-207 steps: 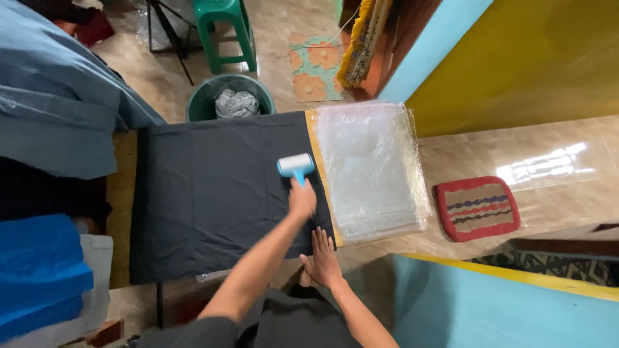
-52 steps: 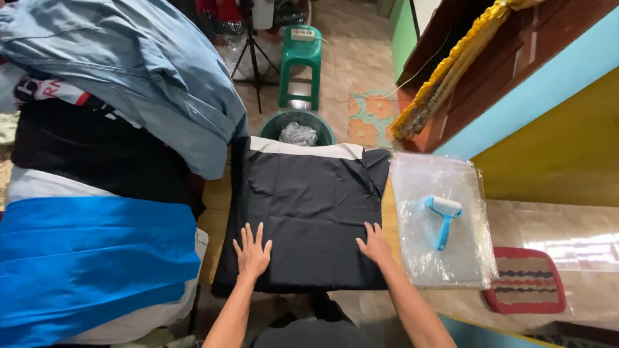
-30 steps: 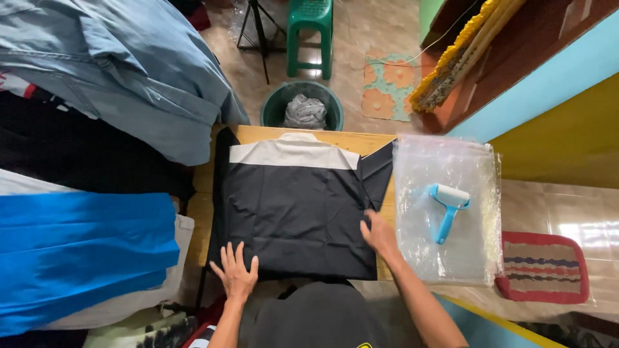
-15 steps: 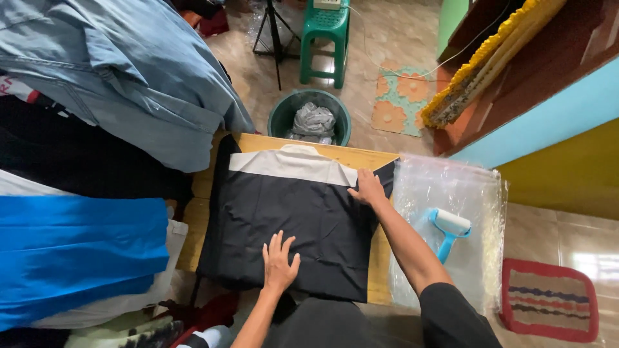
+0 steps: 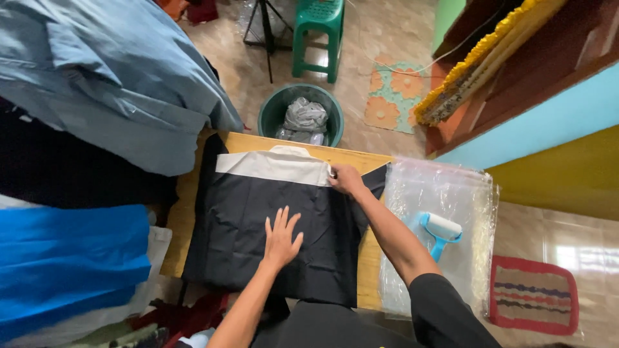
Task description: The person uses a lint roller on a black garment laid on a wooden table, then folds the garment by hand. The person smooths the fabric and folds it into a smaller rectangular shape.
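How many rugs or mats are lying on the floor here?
2. A floral mat lies past the green bin, and a red woven mat lies at lower right beside the plastic bags. Others may be hidden.

There is a single view, from a camera worn on the person's head. It looks steeply down, almost straight onto the wooden bench (image 5: pixel 361 258), and sits close enough that both forearms run in from the bottom edge. The left hand (image 5: pixel 281 237) lies near the middle of the picture, the right hand (image 5: pixel 347 179) a little beyond it. The far part of the frame tilts outward to the tiled floor (image 5: pixel 380 38), taking in a green bin (image 5: pixel 271 116) and a green stool (image 5: pixel 317 32)
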